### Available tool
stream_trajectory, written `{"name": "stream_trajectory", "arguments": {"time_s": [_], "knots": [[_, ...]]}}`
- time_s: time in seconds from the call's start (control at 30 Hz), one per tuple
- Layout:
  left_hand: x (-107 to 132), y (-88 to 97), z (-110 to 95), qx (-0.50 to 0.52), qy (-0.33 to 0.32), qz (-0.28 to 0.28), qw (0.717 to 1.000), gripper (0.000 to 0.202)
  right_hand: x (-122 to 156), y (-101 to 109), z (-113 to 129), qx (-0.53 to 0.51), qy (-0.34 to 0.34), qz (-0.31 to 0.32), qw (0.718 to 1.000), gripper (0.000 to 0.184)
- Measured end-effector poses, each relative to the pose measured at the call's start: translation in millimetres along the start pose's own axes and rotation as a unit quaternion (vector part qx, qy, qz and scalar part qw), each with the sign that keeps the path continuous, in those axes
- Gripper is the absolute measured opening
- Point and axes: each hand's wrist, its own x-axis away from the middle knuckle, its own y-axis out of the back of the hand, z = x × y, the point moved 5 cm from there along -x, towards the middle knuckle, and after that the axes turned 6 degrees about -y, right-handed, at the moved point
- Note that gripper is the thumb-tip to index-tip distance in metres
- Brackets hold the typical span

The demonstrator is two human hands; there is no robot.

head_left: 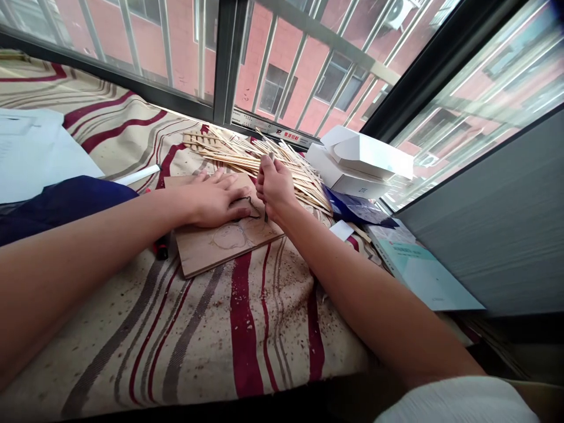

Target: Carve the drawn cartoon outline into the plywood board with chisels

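White sleeve [458, 402] at lower R is nearest cam; your R forearm [374, 299] runs up from it, L forearm [88, 252] comes in from the L edge. Both reach over a striped cloth [202, 346] w/ brown crumbs [304, 317] scattered on the near side.

Wood board [196, 255] lies flat on cloth, approx. mid-view, set at an angle. Surface shows a faint rounded outline [229, 237] and, above it, a dark crooked line [252, 207].

L hand [215, 200]: palm down on board, fingers spread, thumb out next to dark line; pressing flat, nothing pinched.

R hand [275, 185]: fist closed round a slim tool [266, 216], held approx. upright; shaft shows above & below fist, lower end over R part of board. Can't tell if tip touches wood.

Nearby: red-and-black tool [162, 249] just beside board's L edge, partly under your L forearm. Thin wood strips [304, 176] piled behind board, white box [361, 164] R of pile, book [427, 273] further R. Far L: papers [35, 153], dark blue fabric [66, 202].
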Motion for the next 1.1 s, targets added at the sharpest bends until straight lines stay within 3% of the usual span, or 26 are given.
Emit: {"name": "stream_trajectory", "arguments": {"time_s": [0.17,0.33,0.47,0.63,0.77,0.87,1.1], "knots": [[0,-1.1,1,-0.004,-0.017,-0.015,1.000,0.077,29,-27,1,-0.045,-0.027,0.107,0.993,0.042],[-1,-1.4,0,-0.013,-0.021,-0.001,1.000,0.081,33,-23,15,-0.079,-0.010,0.049,0.996,0.042],[0,-1.0,1,-0.014,-0.008,0.003,1.000,0.081,28,-7,38,-0.054,0.031,0.062,0.996,0.045],[1,-1.6,4,-0.022,-0.038,-0.020,0.999,0.083,23,-11,24,-0.021,0.006,0.112,0.993,0.043],[4,7.4,-4,-0.056,-0.114,-0.074,0.989,0.076,20,-16,15,-0.012,0.003,0.096,0.995,0.043],[8,8.8,-11,-0.056,-0.152,-0.072,0.984,0.072,17,-14,14,-0.007,0.014,0.091,0.996,0.044],[20,-2.6,-24,-0.010,-0.135,-0.003,0.991,0.112,14,-8,14,0.003,0.056,0.083,0.995,0.041]]}}
